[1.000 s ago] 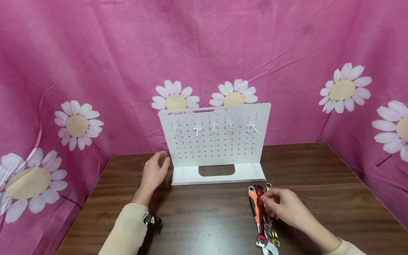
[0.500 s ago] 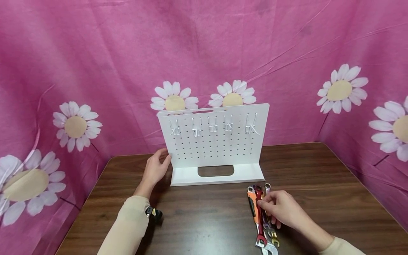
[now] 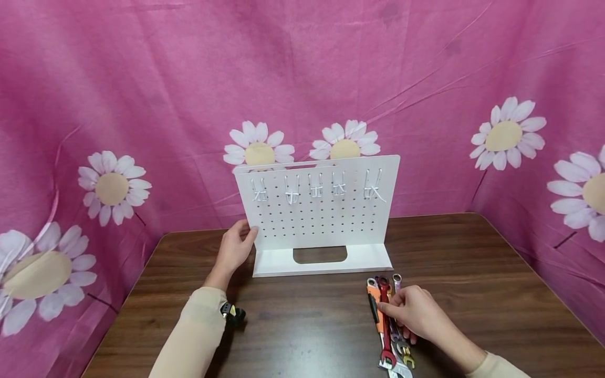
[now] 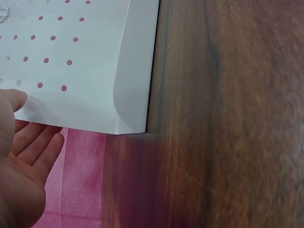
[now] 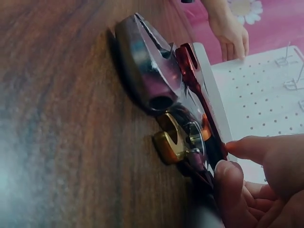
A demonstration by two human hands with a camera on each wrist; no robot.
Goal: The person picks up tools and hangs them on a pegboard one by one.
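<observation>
Just under the right grip (image 3: 418, 312): red wrench (image 3: 385, 333), overlapping the orange-handled tool (image 3: 373, 293) to the grip's left; gold wrench (image 5: 167, 149) on the table (image 3: 293, 325) at its near side. Thumb and fingers pinch the red shaft. Left grip (image 3: 235, 247) holds the white pegboard (image 3: 321, 216) by its side edge, thumb front, fingers behind. Wrench should be stiff, dense, slick, not fragile; mid-shaft likely balances best. Board looks light, may slide if bumped.

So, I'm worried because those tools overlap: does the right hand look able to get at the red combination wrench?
Likely yes: the right hand is at the red combination wrench, which lies uppermost, so nothing seems to block the way.
</observation>
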